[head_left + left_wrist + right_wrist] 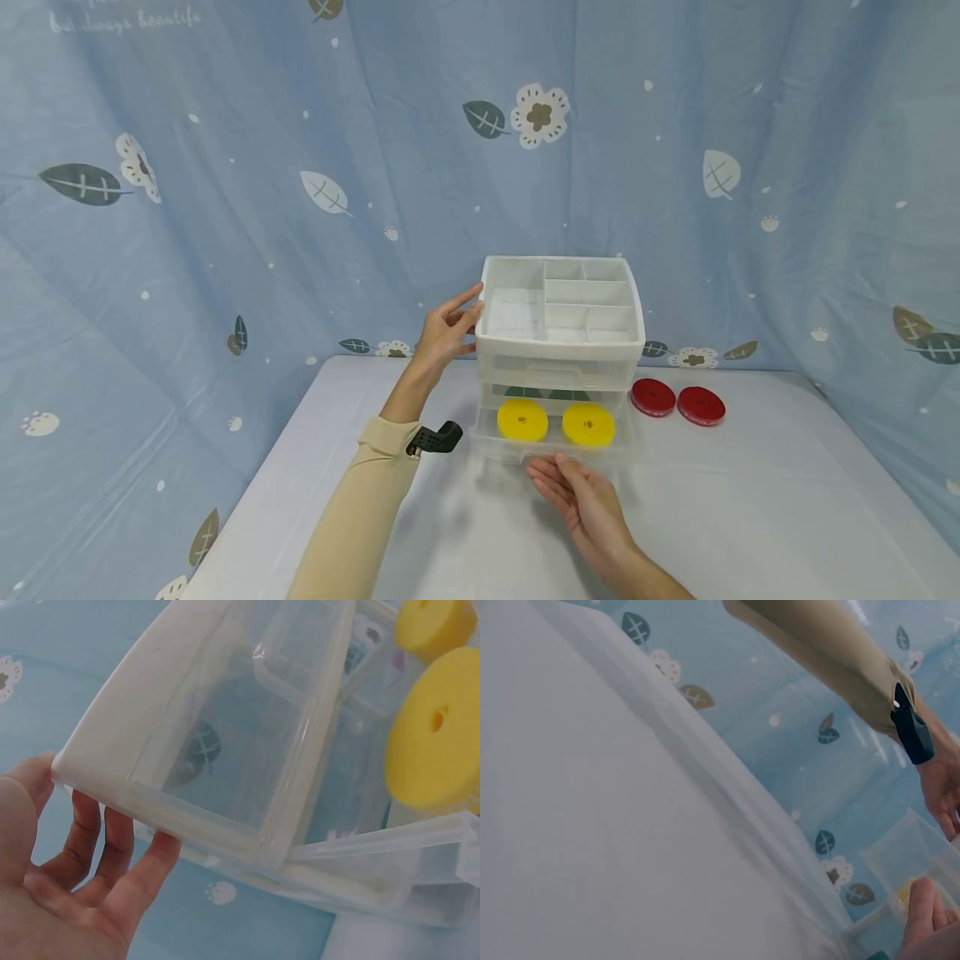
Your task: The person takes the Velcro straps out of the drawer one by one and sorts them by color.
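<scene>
Showing two yellow rolls (522,431) side by side in the pulled-out clear lower drawer (498,452) of a white desktop organizer (561,351), upright on a white tabletop (750,500). At the drawer's front, straight, unclenched fingers of the right hand (588,504); cannot tell whether touching. Against the organizer's left side, spread fingers of the left hand (442,332), pressing without clenching. To the organizer's right, two red rolls (652,398) lying flat, near each other. Behind, a blue curtain (420,167) printed with leaves and flowers.
</scene>
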`<control>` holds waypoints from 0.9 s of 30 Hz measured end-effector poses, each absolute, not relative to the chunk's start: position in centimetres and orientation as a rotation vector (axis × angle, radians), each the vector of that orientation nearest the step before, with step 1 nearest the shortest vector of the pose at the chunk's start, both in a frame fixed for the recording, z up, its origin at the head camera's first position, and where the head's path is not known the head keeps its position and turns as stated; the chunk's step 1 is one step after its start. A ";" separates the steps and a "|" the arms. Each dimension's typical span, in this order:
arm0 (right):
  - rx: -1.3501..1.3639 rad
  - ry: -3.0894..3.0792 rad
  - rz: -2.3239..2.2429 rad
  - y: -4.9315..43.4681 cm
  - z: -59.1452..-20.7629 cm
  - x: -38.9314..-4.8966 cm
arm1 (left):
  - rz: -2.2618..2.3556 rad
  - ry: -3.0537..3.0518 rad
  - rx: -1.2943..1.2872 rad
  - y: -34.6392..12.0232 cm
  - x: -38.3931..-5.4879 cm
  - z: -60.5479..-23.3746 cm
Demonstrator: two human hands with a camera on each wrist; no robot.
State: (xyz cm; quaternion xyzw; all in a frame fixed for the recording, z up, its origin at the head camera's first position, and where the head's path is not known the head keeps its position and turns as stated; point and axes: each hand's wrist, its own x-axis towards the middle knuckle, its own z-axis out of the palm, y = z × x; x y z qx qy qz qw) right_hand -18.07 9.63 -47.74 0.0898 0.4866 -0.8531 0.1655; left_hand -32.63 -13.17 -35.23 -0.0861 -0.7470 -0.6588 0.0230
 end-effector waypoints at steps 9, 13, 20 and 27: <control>0.234 1.356 -2.442 9.7 -47.9 -17.5 | -2.034 -2.302 -0.261 -13.2 -32.9 -35.7; 0.238 1.367 -2.435 9.7 -47.9 -17.5 | -2.054 -2.313 -0.249 -13.1 -32.8 -35.3; 0.235 1.410 -2.409 9.8 -47.9 -17.6 | -2.070 -2.335 -0.243 -12.9 -31.2 -33.5; 0.252 1.412 -2.395 9.9 -47.9 -17.6 | -2.064 -2.346 -0.228 -12.8 -30.8 -33.2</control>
